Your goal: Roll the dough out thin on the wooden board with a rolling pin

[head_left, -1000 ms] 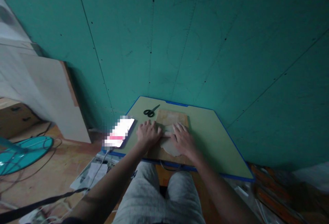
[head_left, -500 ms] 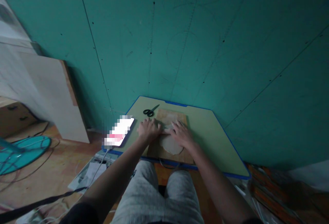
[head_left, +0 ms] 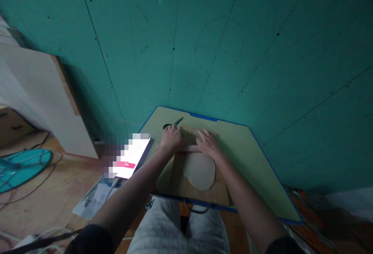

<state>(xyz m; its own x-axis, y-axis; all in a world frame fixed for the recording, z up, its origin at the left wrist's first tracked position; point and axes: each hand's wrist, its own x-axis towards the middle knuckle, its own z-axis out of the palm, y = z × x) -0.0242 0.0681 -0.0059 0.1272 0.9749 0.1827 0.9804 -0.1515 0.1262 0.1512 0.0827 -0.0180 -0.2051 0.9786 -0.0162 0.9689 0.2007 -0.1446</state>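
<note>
A flat, pale, rounded sheet of dough (head_left: 200,171) lies on a wooden board (head_left: 175,178). Across the dough's far edge runs a light-coloured rolling pin (head_left: 190,149). My left hand (head_left: 174,138) grips the pin's left part, its fingers bent over it. Toward the pin's other end, my right hand (head_left: 208,142) is closed over it in the same way. Both palms hide much of the pin. Just beyond my left hand are dark-handled scissors (head_left: 178,121), their handles partly covered by that hand.
Board and scissors rest on a pale folding table (head_left: 247,176) with a blue rim, close against a green wall (head_left: 221,51). A lit phone or tablet (head_left: 132,156) with a cable sits at the table's left edge. Cables and a teal round base (head_left: 26,166) are on the floor.
Both hands have pushed the rolling pin away from me, toward the wall. More of the dough shows on the near side, and my left hand now covers part of the scissors. The view has shifted slightly.
</note>
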